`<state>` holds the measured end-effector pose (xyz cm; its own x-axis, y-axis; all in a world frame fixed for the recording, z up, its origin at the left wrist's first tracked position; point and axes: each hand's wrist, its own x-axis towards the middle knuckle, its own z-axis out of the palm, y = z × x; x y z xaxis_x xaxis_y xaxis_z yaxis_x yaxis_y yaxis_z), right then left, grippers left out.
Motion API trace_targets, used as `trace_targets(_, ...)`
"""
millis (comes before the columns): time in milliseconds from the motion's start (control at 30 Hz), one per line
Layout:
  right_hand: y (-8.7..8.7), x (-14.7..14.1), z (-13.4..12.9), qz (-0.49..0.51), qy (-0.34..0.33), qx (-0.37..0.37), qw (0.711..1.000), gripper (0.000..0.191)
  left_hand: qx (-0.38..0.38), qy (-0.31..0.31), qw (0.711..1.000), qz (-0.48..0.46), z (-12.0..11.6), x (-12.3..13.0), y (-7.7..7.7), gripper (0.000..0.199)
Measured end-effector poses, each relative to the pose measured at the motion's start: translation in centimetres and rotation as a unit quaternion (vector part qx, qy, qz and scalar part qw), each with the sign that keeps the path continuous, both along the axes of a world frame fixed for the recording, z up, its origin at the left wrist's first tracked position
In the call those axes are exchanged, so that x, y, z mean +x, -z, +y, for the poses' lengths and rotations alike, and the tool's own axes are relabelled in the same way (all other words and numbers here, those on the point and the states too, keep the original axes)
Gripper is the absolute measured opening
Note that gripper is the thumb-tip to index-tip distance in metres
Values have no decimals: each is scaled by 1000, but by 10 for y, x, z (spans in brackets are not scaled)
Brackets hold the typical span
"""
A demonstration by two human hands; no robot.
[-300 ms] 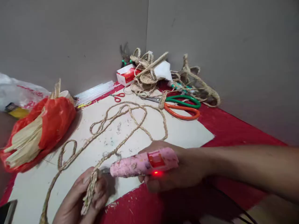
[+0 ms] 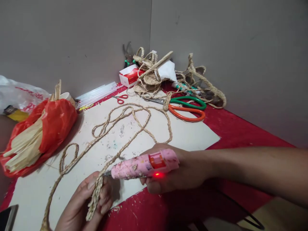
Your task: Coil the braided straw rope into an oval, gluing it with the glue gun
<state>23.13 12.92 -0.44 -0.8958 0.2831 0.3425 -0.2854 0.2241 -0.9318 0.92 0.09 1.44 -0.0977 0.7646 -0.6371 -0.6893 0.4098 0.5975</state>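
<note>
My left hand [image 2: 84,202] is closed on a folded end of braided straw rope [image 2: 94,197] at the lower middle. From there the thin braid runs back across the white board [image 2: 192,138] in loose loops. My right hand [image 2: 166,173] grips a pink hot glue gun [image 2: 137,166] with a red lit lamp on its side. Its metal nozzle points left and meets the braid, or lies right beside it, just above my left fingers. The glue gun's handle and trigger are hidden by my right hand.
Large scissors [image 2: 187,114] with green and orange handles lie at the right, small red scissors [image 2: 121,99] behind. A red plastic bag [image 2: 60,118] with dry husks sits left, near clear glue sticks [image 2: 98,94]. Rope pieces heap around a red-white box [image 2: 131,77]. A black cord [image 2: 240,208] hangs lower right.
The glue gun has shifted slightly left and up, its nozzle closer to the braid. My left hand keeps its hold on the folded end.
</note>
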Motion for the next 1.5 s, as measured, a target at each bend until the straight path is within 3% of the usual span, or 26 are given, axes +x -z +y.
trace_targets(433, 0, -1, -1, -5, 9, -22, 1000, 25, -6, 8, 1000, 8, -2, 0, 2, 11)
trace_targets(733, -9, 4, 2, -104, -17, -11, 994, 48, -53, -24, 998, 39, -6, -8, 5, 27)
trace_targets(967, -3, 5, 2, -107, -11, 16, 994, 51, -49, -36, 996, 57, -1, 0, 2, 20)
trace_targets(1167, -8, 6, 3, -126, -10, 45, 991, 46, -79, -49, 992, 86, 2, 5, -3, 15)
trace_targets(1300, -11, 4, 4, -68, -27, 37, 997, 35, -47, -20, 996, 67, 1, 4, -1, 13)
trace_targets(1500, -8, 5, 1, -63, -21, -2, 998, 45, -27, 18, 997, 66, -2, 2, -1, 14)
